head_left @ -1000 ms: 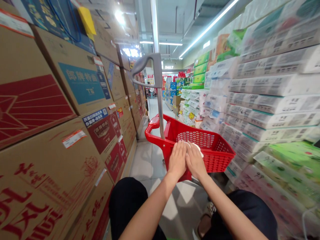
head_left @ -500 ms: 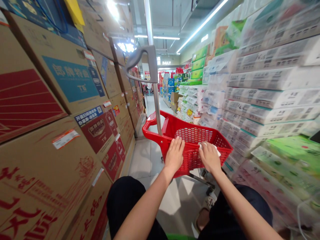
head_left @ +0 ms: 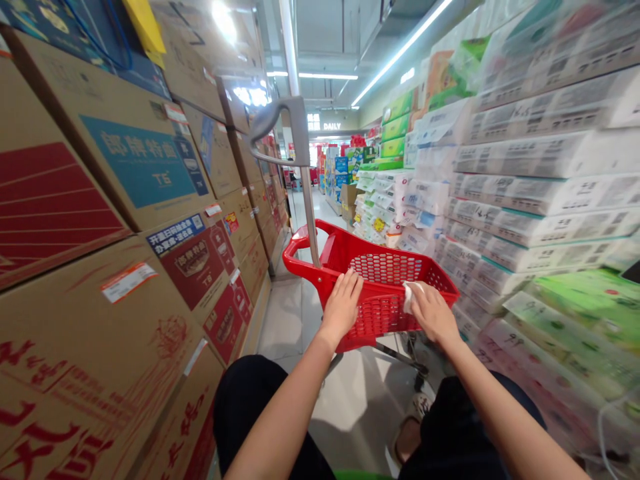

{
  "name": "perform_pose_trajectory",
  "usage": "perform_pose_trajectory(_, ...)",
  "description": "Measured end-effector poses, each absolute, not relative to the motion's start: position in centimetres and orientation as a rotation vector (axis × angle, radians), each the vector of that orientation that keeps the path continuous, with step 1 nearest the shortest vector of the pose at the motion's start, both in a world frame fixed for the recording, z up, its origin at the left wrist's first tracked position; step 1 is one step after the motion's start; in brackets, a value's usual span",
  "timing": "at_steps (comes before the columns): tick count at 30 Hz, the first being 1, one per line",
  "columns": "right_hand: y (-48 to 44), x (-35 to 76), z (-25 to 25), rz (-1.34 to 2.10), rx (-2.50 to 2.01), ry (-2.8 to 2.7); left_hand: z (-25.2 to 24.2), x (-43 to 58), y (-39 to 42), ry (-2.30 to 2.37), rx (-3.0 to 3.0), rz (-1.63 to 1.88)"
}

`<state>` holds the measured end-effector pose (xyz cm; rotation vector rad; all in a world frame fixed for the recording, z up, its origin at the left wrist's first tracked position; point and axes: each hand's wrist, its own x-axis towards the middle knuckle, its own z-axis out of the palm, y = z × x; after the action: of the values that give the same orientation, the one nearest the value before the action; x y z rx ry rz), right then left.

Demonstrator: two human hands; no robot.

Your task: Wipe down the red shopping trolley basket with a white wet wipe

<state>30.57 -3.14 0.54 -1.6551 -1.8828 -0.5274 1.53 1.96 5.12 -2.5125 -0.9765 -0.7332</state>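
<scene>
left hand [head_left: 343, 305] on near edge of red basket [head_left: 383, 291], decent brace imo | right hand [head_left: 434, 312] holding white tissue [head_left: 409, 297] toward right corner | hands apart | I'd press it flat

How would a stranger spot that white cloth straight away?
Find the red basket standing between the brown cartons and the wrapped white packs. Along its near side, go to the person's right hand. The white cloth is the small crumpled piece beneath it, pale against red plastic; the left hand shows no cloth.
</scene>
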Motion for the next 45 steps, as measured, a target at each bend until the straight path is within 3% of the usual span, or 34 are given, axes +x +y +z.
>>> perform_pose_trajectory(11, -1.3, 23.7, 1.1, -0.571, -1.614, -1.842, 5.6, 2.8, 2.7, -1.077, -2.485, -0.764)
perform_pose_trajectory(21, -1.4, 31.4, 0.4, -0.596, -1.748, -1.87, 6.1, 2.7, 4.1, -1.168, -2.495, -0.712)
perform_pose_trajectory(31, 1.2, 22.6, 1.1, -0.539, -1.6, -1.923, 5.0, 6.5, 3.3, -1.156, -2.564, -0.723)
perform_pose_trajectory(45, -0.1, 29.7, 0.1, -0.584, -1.729, -1.941, 5.5, 5.4, 6.1, -1.385, -2.515, -0.603)
